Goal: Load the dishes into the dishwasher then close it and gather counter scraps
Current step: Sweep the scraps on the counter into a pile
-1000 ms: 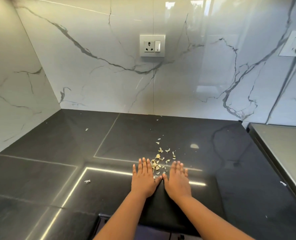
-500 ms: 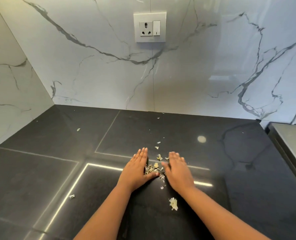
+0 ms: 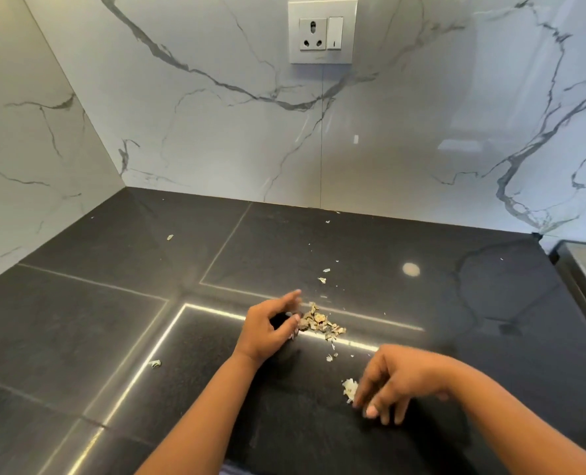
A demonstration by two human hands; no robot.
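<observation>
Pile of dry, pale tan flaky scraps [image 3: 320,324] at frame centre on glossy black stone counter [image 3: 79,320]. Left hand [image 3: 267,329] beside pile, fingers loosely curled, touching its left edge. Right hand [image 3: 392,380] lower right, fingers drooping apart beside one white scrap [image 3: 349,388]. Two hands; several stray flakes, count unclear.

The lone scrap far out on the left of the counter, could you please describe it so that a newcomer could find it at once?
Start at the black counter and find the bright L-shaped reflection near its middle. The scrap lies just left of that line's long leg, well left of the left hand. Unlike the heap of scraps beside that hand, it lies alone.
</observation>
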